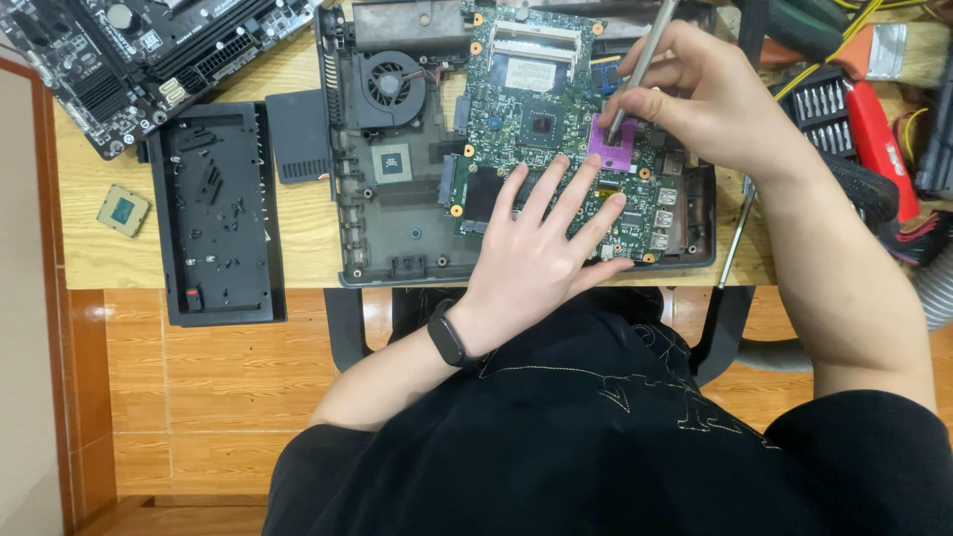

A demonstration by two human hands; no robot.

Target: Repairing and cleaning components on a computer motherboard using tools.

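Nearest, a black shirt [596, 437] filling the lower frame, with a black wristband [448, 335] on the left wrist. Left hand [541, 248] flat, fingers spread apart, holding nothing, pressing on the near edge of the green circuit board [536, 89]. Right hand [695, 99] with grip closed on a slim metal tool [643, 65], its tip touching the purple socket [612, 147] near the board's middle right. Board seated in an opened dark laptop base [397, 238] on the wooden counter [298, 218]. Round fan [390, 86] at the base's far left. Left of it, a black cover panel [218, 228], a loose square chip [123, 209], and 1 more dark board [129, 60] in the far left corner. Bit set [822, 104] and red tool [879, 139] far right.
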